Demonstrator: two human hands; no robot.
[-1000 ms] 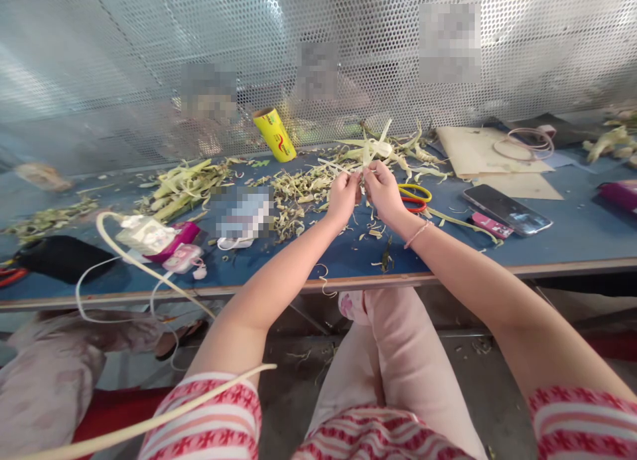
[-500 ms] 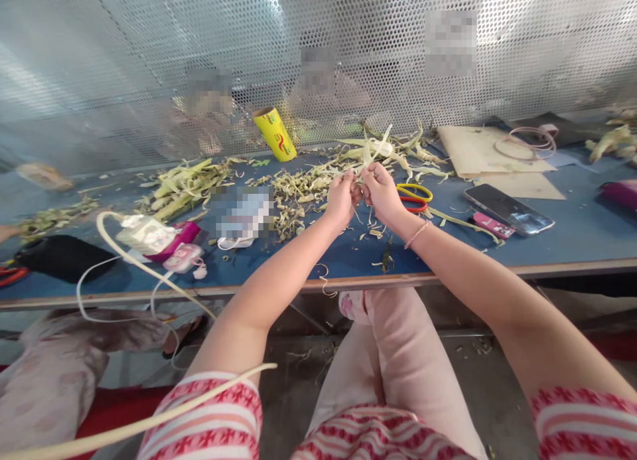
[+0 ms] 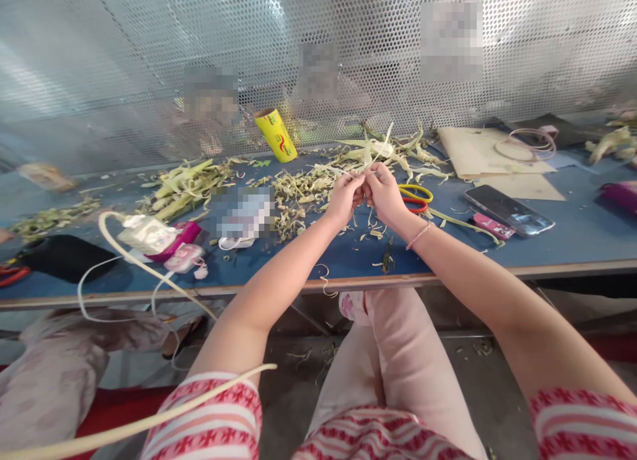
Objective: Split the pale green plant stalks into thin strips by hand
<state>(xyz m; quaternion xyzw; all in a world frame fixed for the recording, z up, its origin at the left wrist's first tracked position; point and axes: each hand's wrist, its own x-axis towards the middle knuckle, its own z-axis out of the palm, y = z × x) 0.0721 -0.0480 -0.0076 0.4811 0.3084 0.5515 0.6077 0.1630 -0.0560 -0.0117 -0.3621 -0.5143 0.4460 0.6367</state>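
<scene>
My left hand (image 3: 345, 196) and my right hand (image 3: 385, 193) meet over the middle of the blue table, fingers pinched together. Pale plant strips (image 3: 368, 153), like husk or split leaf, stick up and out from between the fingertips. Both hands grip them, though the fingers hide the lower ends. Just beyond and left of the hands lies a heap of cut, curled plant scraps (image 3: 303, 184). Looped red and yellow handles (image 3: 417, 196), like those of scissors, rest beside my right wrist; the rest of that tool is hidden.
Left are a plant-stalk bundle (image 3: 186, 184), a pouch with a cable (image 3: 149, 233), a partly blurred white device (image 3: 246, 221) and a black object (image 3: 70, 256). A yellow tube (image 3: 276, 135) stands by the perforated metal screen (image 3: 149, 62). A phone (image 3: 510, 209) and brown card (image 3: 485, 151) lie right.
The hands stay at almost the same spot, with the fingertips slightly closer together. The pale strips between them have shifted a little. The other things lie as before.
</scene>
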